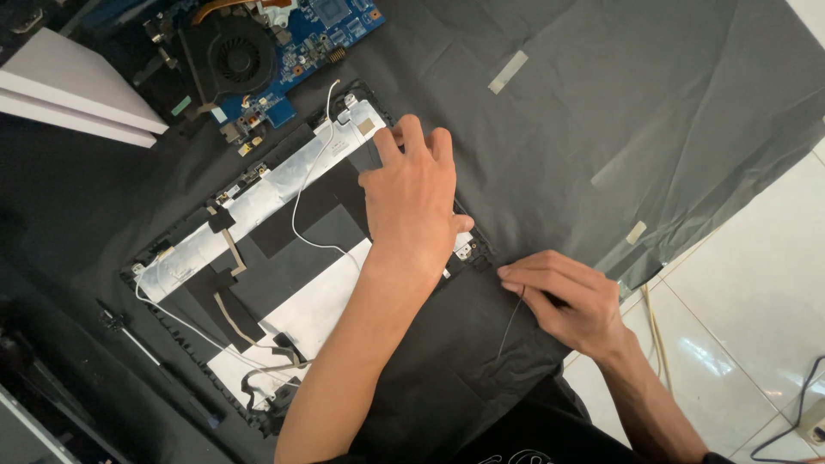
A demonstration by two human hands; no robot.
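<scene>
Now, panel: the laptop lid back (284,215) lies inside-up on the black cloth (601,103), running from 7 o'clock to 1 o'clock.
Left hand: the left hand (412,202) presses flat on the lid's 1 o'clock end, fingers together and spread on the surface, gripping nothing.
Right hand: the right hand (563,296), at 4 o'clock of the lid, pinches a thin dark wire (512,322) between its fingertips.
Advice: keep the lid pinned; ease the wire gently, likely fragile.
Nearby: white cable (301,193) loops across; blue circuit board (284,43) with fan at 11 o'clock.

Bare forearms, no sleeves (black garment below).
</scene>
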